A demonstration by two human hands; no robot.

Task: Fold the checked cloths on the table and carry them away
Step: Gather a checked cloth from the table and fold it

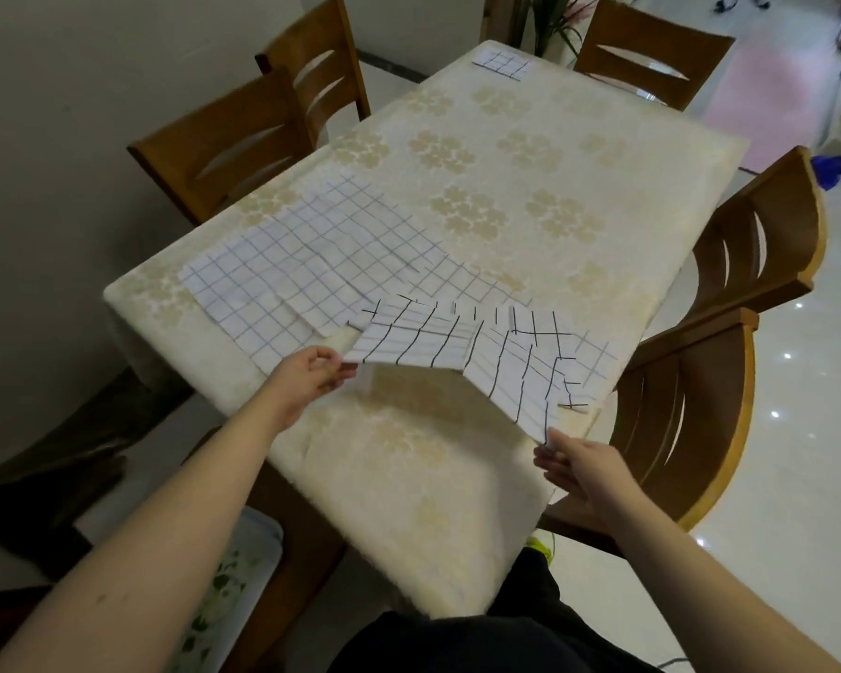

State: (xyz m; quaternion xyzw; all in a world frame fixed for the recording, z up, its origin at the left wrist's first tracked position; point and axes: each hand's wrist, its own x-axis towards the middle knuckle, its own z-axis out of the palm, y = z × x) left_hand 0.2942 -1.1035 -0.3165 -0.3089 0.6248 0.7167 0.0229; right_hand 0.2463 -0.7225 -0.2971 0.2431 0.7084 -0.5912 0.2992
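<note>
A white cloth with a black check [462, 354] hangs lifted just above the near right part of the table [409, 478]. My left hand [314, 371] pinches its near left corner. My right hand [578, 466] pinches its near right corner. The cloth sags between them and its far edge still lies on the table. Several white cloths with a blue check [307, 255] lie spread and overlapping on the left half of the table. One small folded checked cloth [502, 63] sits at the far end.
The table has a cream flowered cover. Wooden chairs stand around it: two on the left [224, 143], two on the right [690, 420], one at the far end [651, 55]. A white bin with a leaf pattern [234, 575] stands on the floor at my left.
</note>
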